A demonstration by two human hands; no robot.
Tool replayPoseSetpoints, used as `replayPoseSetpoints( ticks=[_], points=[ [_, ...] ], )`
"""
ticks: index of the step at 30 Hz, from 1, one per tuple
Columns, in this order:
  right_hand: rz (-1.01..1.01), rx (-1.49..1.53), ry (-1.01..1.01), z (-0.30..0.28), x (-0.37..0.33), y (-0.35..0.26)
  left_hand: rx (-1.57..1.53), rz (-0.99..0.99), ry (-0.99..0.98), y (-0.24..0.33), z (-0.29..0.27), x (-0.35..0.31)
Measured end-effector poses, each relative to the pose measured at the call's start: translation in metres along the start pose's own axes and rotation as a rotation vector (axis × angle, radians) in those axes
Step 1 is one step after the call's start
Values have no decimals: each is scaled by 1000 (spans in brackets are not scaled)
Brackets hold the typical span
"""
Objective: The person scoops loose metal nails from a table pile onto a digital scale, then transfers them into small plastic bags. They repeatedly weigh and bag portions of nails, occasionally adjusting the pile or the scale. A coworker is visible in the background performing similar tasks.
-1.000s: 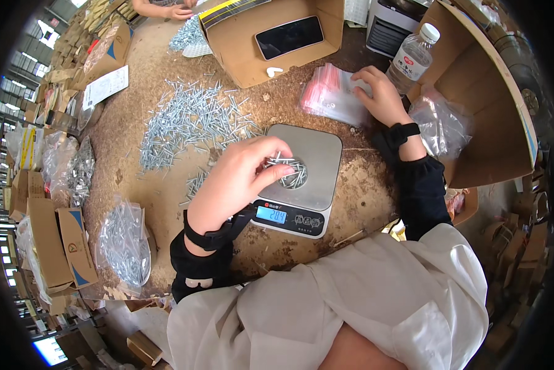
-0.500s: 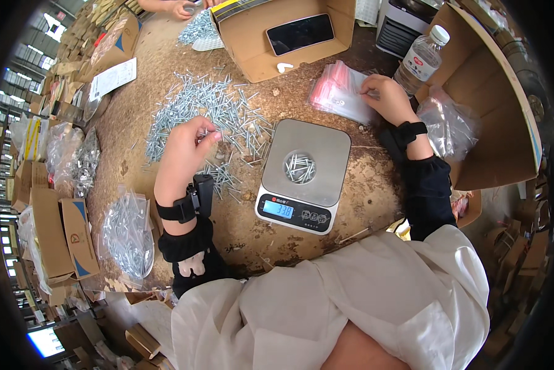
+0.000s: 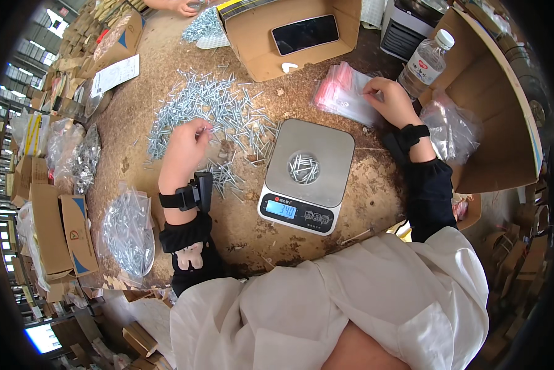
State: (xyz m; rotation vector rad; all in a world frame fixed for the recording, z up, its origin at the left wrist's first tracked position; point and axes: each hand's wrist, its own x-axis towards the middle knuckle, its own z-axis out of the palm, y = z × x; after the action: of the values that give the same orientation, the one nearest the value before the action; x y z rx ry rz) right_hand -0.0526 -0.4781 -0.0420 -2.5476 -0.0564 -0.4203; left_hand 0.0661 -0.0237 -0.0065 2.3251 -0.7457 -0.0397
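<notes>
My left hand (image 3: 187, 145) is closed in a pinch at the near edge of a loose pile of silver screws (image 3: 197, 102); what its fingertips hold is too small to make out. To the right of that hand stands a kitchen scale (image 3: 317, 139) with a lit display, and a small round clear dish (image 3: 303, 168) of screws rests on its plate. My right hand (image 3: 393, 103) has thumb and fingers pinched at the edge of a stack of clear plastic bags (image 3: 345, 92) with red tops. Both wrists wear black straps.
An open cardboard box (image 3: 252, 52) holds a phone (image 3: 305, 34) and a white earbud (image 3: 288, 66). A water bottle (image 3: 422, 65) and a large carton (image 3: 499, 117) stand at right. A bag of screws (image 3: 128, 234) lies at left. Another person's hand (image 3: 186, 7) shows at the far edge.
My left hand has drawn back slightly, its fingers closer together. The scale's reading has changed a little. My right hand stays at the bags, and the whole view has shifted slightly.
</notes>
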Motion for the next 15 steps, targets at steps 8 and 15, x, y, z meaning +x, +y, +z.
replayPoseSetpoints(
  ticks=[8,15],
  points=[
    [18,-12,-9,0,-1,-2,156,13,-35,10,-3,1],
    [5,0,-7,2,0,1,-71,225,-147,103,4,-8]
  ],
)
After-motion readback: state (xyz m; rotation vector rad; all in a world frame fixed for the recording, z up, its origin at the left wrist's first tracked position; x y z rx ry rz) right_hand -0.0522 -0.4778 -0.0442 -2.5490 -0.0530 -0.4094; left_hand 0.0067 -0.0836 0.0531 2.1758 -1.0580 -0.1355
